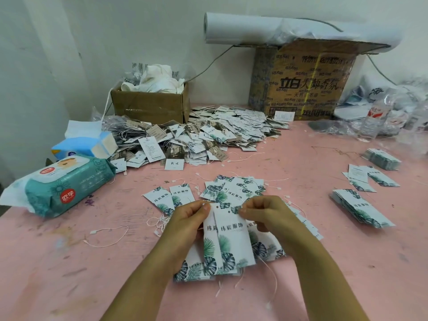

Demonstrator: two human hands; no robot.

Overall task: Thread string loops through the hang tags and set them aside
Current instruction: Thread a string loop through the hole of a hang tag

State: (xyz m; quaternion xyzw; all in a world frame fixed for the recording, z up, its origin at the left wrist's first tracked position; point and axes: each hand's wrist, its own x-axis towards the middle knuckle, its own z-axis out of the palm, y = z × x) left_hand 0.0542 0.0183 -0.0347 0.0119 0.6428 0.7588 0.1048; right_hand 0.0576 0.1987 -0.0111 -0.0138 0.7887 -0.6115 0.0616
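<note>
- The left hand point(187, 218) pinches the upper left edge of 2 overlapped hang tags point(231, 239), white rectangular cards printed with green leaves. Its thumb is on the front and its fingers curl behind.
- The right hand point(266, 214) pinches their upper right corner, just beside the small punched holes point(229, 212). Whether a string end sits between those fingertips is too small to tell.
- The hang tags are lifted off the pink table top point(324, 262), above more leaf-printed cards lying under both wrists. A thin white trailing string point(274, 281) hangs out below them.
- The step in hand looks like lining up the holes for threading. It should go best if the left pinch stays firm and close to the holes, so the cards cannot fan apart, while the right feeds the string straight through both at once.
- Pulling the loop snug without bending the card corner would keep the tags neat.
- Just beyond the hands lies a loose scatter of matching leaf tags point(234, 188). A spare white string loop point(108, 237) lies on the table to the left.
- Well to the right sit squared stacks of tags point(361, 209), seemingly the supply.
- Far back, a large heap of strung tags point(208, 133) spreads before a brown cardboard box point(150, 105), a likely place for finished ones.
</note>
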